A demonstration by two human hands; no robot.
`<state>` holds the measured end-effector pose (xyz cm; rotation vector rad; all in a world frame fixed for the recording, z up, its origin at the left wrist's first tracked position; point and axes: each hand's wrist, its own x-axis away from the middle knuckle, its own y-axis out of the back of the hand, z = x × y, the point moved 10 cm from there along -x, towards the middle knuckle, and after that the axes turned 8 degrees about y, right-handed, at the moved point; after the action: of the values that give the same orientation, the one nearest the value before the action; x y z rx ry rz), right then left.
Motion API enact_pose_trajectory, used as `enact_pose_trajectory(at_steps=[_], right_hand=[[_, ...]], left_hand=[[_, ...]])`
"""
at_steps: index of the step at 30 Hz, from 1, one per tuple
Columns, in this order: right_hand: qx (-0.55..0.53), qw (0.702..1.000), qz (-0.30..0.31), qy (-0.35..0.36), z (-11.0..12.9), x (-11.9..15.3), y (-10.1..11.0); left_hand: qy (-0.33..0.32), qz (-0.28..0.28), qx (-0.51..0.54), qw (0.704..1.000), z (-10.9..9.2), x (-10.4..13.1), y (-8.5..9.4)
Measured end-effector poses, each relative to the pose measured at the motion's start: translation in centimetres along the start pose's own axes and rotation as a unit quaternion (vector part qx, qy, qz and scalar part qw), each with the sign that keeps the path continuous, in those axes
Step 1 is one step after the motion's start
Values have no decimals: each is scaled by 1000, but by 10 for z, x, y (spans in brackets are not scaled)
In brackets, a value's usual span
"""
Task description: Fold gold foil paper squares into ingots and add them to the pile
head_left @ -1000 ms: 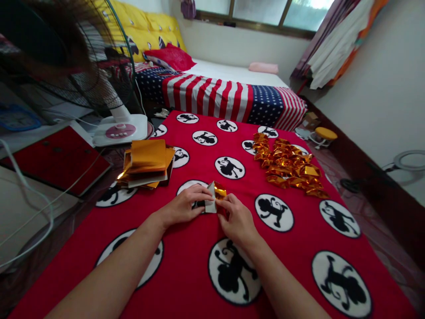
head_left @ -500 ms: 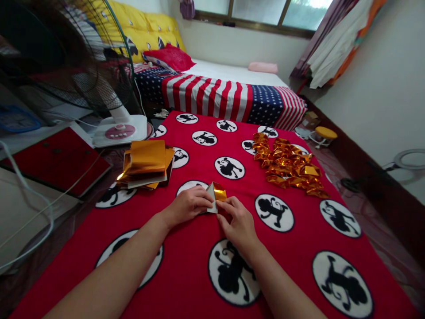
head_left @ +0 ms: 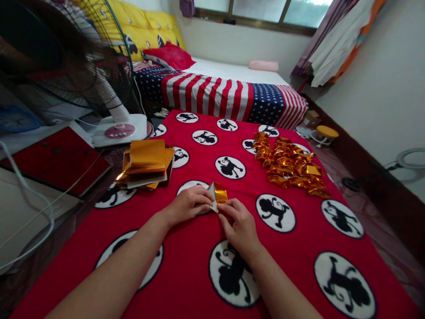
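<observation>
A partly folded sheet of gold foil paper is between my hands on the red cloth, its pale underside turned toward the left. My left hand pinches its left side, fingers closed over the pale flap. On the near right corner, my right hand grips the paper between thumb and fingers. A stack of flat gold foil sheets lies to the far left of my hands. Several folded gold paper ingots sit grouped in rows on the right.
A standing fan rises at the left beside a red-topped cabinet. Beyond the cloth-covered surface is a bed with a striped and starred cover. A yellow round stool and a ring light stand at the right.
The pale flap under my left fingers has tilted and looks narrower. Both hands stay at nearly the same spot, still on the paper.
</observation>
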<state>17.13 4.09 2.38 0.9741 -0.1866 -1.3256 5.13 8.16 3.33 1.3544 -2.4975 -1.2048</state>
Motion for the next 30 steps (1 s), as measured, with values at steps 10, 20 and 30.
enact_pose_trajectory(at_steps=[10, 20, 30], right_hand=[[16, 997, -26, -71, -9, -3, -1], [70, 990, -48, -114, -9, 0, -3], [46, 990, -70, -117, -6, 5, -1]], left_hand=[[6, 7, 28, 1000, 4, -2, -2], [-2, 6, 41, 999, 2, -2, -2], [51, -34, -1, 998, 2, -8, -1]])
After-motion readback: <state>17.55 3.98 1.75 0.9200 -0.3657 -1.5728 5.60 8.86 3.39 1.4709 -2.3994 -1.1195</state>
